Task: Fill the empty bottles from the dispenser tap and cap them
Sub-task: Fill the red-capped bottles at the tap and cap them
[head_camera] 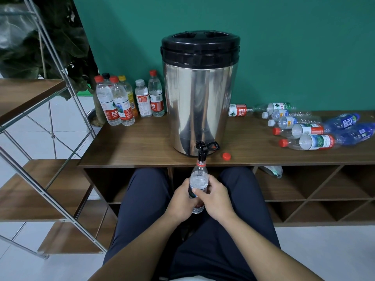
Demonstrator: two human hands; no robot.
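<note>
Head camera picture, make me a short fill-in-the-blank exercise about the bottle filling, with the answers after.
1. Both hands hold the bottle with its mouth under the dispenser's ____.
2. The loose cap lying on the table is ____ in colour.
3. The capped bottles left of the dispenser stand ____.
4. The bottles to the right of the dispenser lie on their ____.

Answers: tap; red; upright; sides

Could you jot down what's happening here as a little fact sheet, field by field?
Activity: filling a bottle under the dispenser tap
Left hand: grips the bottle
Right hand: grips the bottle
Loose red cap: on the table, right of the tap
Upright capped bottles: left of the dispenser
Bottles lying down: right of the dispenser
</note>
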